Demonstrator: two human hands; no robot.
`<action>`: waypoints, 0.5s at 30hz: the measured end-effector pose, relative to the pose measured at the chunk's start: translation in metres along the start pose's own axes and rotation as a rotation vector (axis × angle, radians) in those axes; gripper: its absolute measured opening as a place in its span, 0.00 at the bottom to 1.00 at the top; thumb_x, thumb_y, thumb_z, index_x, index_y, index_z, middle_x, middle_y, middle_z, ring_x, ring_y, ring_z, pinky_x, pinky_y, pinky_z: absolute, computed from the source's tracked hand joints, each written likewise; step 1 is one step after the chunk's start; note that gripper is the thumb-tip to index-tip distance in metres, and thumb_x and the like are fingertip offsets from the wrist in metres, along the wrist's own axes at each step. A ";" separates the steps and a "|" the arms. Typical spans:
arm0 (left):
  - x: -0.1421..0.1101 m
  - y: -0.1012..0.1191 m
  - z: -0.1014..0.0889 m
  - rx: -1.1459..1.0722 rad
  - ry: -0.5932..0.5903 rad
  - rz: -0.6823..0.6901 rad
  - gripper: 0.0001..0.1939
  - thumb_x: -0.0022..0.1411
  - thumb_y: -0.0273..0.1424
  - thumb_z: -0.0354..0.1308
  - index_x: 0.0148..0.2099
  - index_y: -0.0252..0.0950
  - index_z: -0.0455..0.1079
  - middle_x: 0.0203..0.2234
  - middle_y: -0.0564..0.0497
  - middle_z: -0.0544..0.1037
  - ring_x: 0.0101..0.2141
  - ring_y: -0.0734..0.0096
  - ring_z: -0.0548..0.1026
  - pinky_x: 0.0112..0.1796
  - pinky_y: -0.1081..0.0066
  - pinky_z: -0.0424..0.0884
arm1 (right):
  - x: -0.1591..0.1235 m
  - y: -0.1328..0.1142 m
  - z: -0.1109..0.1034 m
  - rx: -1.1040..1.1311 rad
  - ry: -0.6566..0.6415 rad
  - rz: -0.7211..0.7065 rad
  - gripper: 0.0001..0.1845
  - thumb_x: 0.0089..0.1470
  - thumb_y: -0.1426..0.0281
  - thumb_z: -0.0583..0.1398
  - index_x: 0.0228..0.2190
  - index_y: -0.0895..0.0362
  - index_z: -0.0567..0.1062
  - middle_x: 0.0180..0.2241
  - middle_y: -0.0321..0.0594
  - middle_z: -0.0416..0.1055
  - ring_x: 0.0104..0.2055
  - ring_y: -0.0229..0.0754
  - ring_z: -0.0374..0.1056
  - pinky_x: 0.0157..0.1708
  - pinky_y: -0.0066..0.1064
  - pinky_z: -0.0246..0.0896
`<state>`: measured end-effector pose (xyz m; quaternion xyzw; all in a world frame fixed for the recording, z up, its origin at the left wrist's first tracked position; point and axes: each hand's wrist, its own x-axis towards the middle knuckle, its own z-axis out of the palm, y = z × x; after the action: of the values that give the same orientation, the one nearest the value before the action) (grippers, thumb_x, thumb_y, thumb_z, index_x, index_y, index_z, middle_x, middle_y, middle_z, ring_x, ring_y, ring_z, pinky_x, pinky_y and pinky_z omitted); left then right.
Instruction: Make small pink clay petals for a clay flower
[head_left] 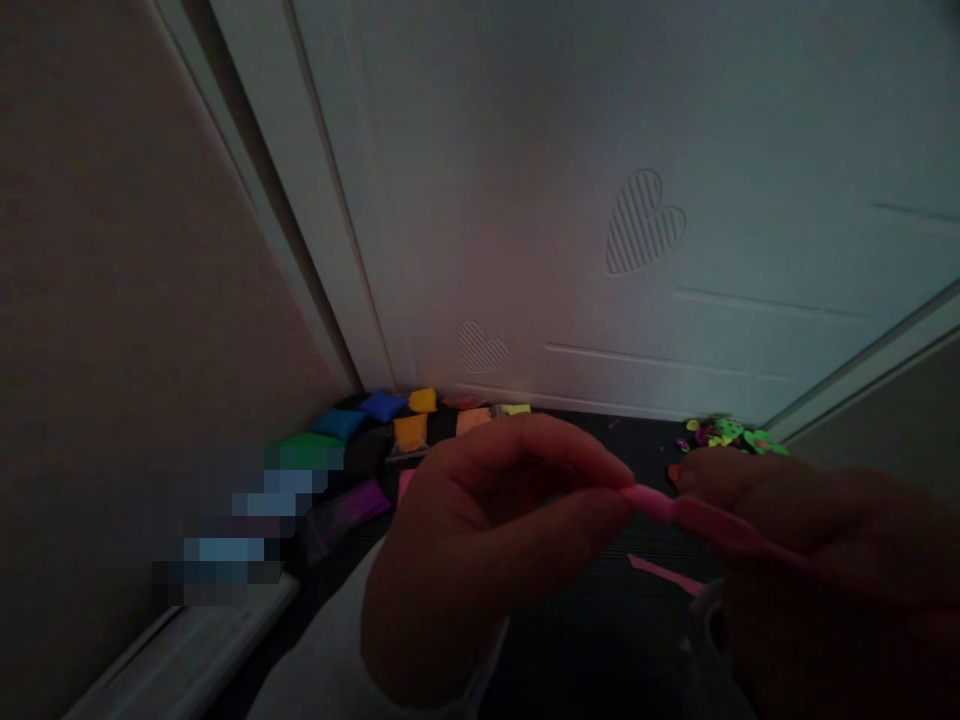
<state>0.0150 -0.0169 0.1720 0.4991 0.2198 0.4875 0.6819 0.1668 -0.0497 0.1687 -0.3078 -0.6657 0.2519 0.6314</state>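
Pink piece: a long, slim pink piece (720, 525) is up off the dark surface (585, 640), spanning the gap between my two hands; narrow and paler at its left end, broader in the middle; too dim to say if it is clay, a tool, or one on the other
My left hand: the left hand (465, 560) has thumb and forefinger pressed together on the paler tip, pinching it; the other fingers sit behind, mostly hidden
My right hand: the right hand (817, 530) lies along the far end of the piece, in deep shadow; whether its fingers are closed on it I cannot tell
Done so far: the piece is in the air and its tip is between my fingers; small green, purple and yellow shapes (757, 440) lie heaped by the door (525, 200), which I would judge finished bits
Left over: a pink strip (664, 572) lies below, apart from my hands; the blue packet (382, 405), orange packet (410, 432) and purple packet (360, 503) lie to the left and look at least partly full to me; how much shaping remains on the pink piece, I cannot tell
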 end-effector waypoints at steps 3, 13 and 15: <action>0.000 0.001 0.001 -0.002 0.000 0.013 0.04 0.43 0.24 0.55 0.26 0.36 0.66 0.21 0.54 0.70 0.27 0.74 0.67 0.29 0.74 0.62 | 0.001 -0.002 0.000 -0.001 -0.021 -0.027 0.07 0.38 0.61 0.56 0.22 0.50 0.70 0.19 0.34 0.68 0.28 0.43 0.65 0.26 0.33 0.61; -0.001 0.001 0.004 0.058 0.039 0.081 0.04 0.44 0.24 0.55 0.27 0.36 0.66 0.23 0.54 0.70 0.27 0.75 0.68 0.28 0.75 0.63 | 0.001 -0.003 0.002 -0.068 -0.018 -0.117 0.08 0.40 0.61 0.55 0.24 0.50 0.69 0.20 0.33 0.68 0.28 0.41 0.65 0.25 0.31 0.61; -0.002 0.002 0.005 0.094 0.059 0.100 0.04 0.43 0.24 0.55 0.26 0.36 0.66 0.22 0.54 0.71 0.27 0.74 0.68 0.28 0.75 0.64 | -0.001 -0.010 0.007 -0.095 0.000 -0.151 0.07 0.41 0.61 0.55 0.25 0.50 0.69 0.22 0.33 0.68 0.28 0.40 0.65 0.25 0.31 0.61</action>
<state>0.0172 -0.0205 0.1750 0.5262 0.2374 0.5247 0.6256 0.1586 -0.0568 0.1745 -0.2864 -0.6983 0.1716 0.6332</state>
